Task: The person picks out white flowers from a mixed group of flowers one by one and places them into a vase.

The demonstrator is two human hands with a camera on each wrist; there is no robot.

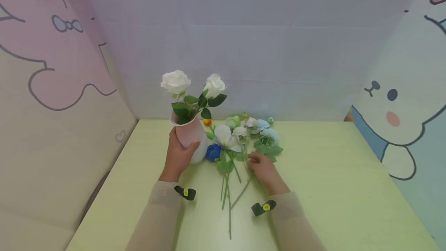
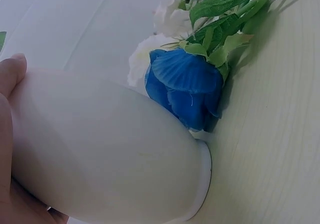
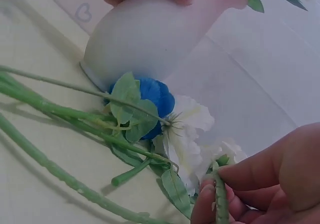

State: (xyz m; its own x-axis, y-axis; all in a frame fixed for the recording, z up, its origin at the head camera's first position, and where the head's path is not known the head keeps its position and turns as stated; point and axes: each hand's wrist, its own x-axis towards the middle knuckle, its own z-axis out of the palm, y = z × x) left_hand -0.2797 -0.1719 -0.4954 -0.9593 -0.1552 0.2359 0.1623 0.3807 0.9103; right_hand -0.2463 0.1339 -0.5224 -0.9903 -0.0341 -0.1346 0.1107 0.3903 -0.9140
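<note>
My left hand [image 1: 178, 153] grips a pink-and-white vase [image 1: 189, 134] around its side, thumb across the front. Two white roses [image 1: 175, 81] with dark green leaves stand in the vase. Beside its base lies a blue flower [image 2: 185, 87], head close against the vase in the left wrist view. Over the pile of loose flowers, my right hand [image 1: 265, 171] pinches a green stem [image 3: 220, 199] between thumb and fingers. Which bloom that stem carries I cannot tell. A white flower [image 3: 187, 134] lies just beyond the blue one.
Light blue flowers [image 1: 270, 134], a pale green bloom [image 1: 232, 122] and a small orange flower [image 1: 207, 121] lie toward the table's back edge. Several bare stems [image 1: 229, 212] point toward the front of the pale table [image 1: 331, 189]. Cloth walls [image 1: 244, 57] enclose the table's back and sides.
</note>
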